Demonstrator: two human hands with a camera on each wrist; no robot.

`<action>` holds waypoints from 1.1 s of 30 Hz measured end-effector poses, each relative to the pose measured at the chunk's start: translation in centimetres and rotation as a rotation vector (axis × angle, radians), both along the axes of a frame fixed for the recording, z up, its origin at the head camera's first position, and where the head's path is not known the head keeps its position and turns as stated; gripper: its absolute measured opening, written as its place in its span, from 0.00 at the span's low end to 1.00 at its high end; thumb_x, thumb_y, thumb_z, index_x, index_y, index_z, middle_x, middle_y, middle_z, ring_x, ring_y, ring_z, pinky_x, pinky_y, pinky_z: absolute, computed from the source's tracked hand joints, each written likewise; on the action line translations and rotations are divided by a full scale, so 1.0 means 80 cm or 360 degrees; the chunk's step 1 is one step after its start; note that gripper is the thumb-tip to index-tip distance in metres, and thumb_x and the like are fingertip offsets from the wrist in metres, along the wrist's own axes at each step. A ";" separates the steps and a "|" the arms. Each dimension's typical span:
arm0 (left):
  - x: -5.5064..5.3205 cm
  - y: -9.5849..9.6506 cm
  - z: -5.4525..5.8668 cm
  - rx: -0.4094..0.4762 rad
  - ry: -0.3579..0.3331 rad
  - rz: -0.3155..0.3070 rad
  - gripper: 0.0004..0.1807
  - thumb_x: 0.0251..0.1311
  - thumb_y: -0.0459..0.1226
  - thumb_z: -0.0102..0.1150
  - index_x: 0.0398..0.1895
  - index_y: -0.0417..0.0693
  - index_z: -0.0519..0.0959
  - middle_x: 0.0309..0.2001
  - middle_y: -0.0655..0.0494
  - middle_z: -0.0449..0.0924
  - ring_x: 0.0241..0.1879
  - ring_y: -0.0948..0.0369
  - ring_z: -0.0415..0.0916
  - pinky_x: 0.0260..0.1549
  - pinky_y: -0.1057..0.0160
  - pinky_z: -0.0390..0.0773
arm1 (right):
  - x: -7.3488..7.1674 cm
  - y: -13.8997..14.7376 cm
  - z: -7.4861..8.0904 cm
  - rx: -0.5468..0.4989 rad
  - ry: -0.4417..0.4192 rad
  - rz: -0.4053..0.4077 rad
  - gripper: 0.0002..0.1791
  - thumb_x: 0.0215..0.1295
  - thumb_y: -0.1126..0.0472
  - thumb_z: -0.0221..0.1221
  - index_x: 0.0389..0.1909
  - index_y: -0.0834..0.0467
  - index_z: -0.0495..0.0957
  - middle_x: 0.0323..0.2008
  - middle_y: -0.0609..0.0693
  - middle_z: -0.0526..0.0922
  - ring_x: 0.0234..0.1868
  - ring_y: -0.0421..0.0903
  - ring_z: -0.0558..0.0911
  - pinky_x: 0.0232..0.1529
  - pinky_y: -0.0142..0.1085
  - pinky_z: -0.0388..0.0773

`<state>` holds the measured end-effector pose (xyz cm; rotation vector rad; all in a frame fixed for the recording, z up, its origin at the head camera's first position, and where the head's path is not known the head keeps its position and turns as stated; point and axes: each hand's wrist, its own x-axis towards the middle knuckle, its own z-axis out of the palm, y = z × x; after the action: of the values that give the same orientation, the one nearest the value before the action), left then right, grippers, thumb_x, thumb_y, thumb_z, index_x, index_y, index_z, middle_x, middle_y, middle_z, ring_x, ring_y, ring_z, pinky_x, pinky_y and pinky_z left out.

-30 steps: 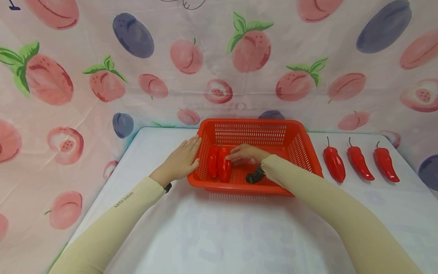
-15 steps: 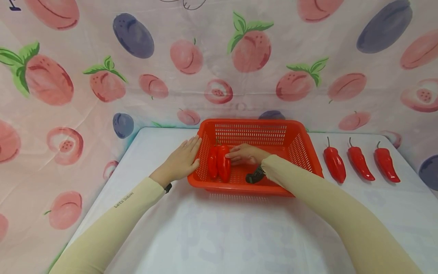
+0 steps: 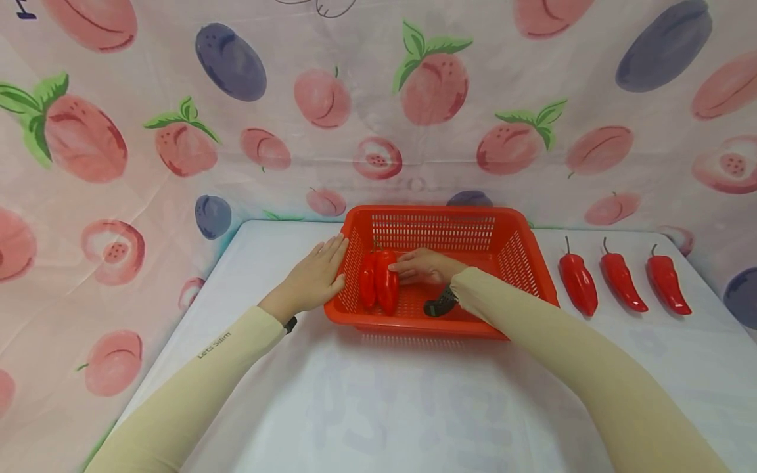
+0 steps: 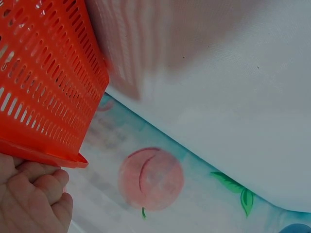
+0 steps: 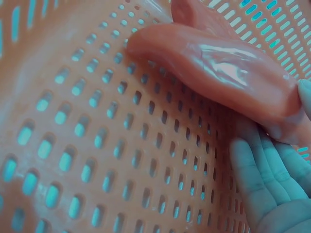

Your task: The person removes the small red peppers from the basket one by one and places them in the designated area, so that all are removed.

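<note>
A red plastic basket (image 3: 443, 320) with slotted walls stands on the white table. My left hand (image 3: 310, 276) lies with straight fingers along its left rim; in the left wrist view the fingers (image 4: 48, 187) are right at the rim's edge. Inside, my right hand (image 3: 427, 266) holds a glossy red pepper (image 3: 387, 289), thumb on one side and fingers reaching under it. The right wrist view shows this pepper (image 5: 218, 68) close over the perforated floor. A second red pepper (image 3: 368, 282) is beside it, against the basket's left side.
Three more red peppers lie in a row right of the basket: a near one (image 3: 578, 282), a middle one (image 3: 622, 281) and a far right one (image 3: 668, 282). A fruit-print cloth (image 3: 414, 144) hangs behind the table (image 3: 402, 401).
The pepper in my right hand has shifted very slightly, its upper end tipping a little. Both hands stay almost where they were.
</note>
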<state>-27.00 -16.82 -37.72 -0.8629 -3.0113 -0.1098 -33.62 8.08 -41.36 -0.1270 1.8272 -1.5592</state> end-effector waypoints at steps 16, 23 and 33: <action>0.003 0.000 0.003 0.0008 -0.0026 0.0001 0.36 0.65 0.43 0.39 0.72 0.33 0.46 0.74 0.39 0.45 0.74 0.48 0.43 0.73 0.50 0.45 | -0.008 0.000 0.003 0.0128 0.0176 -0.0068 0.30 0.64 0.63 0.56 0.65 0.70 0.62 0.62 0.65 0.70 0.60 0.56 0.76 0.61 0.45 0.72; 0.002 -0.001 0.002 0.0006 -0.0032 0.0003 0.36 0.65 0.42 0.39 0.72 0.33 0.46 0.74 0.40 0.45 0.74 0.48 0.43 0.73 0.50 0.45 | -0.012 0.006 0.013 0.0155 0.0214 -0.0104 0.32 0.63 0.62 0.57 0.66 0.68 0.61 0.65 0.63 0.68 0.62 0.59 0.72 0.62 0.46 0.71; 0.001 -0.001 0.001 -0.0001 -0.0020 -0.0001 0.36 0.65 0.42 0.39 0.72 0.33 0.46 0.74 0.40 0.45 0.74 0.48 0.43 0.73 0.50 0.46 | -0.018 0.015 0.022 0.0099 0.0286 -0.0124 0.29 0.63 0.62 0.57 0.64 0.65 0.65 0.63 0.62 0.70 0.62 0.57 0.73 0.62 0.45 0.71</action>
<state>-26.91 -16.86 -37.63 -0.8667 -3.0230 -0.1147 -35.06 9.28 -39.62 -0.1738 2.0400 -1.5861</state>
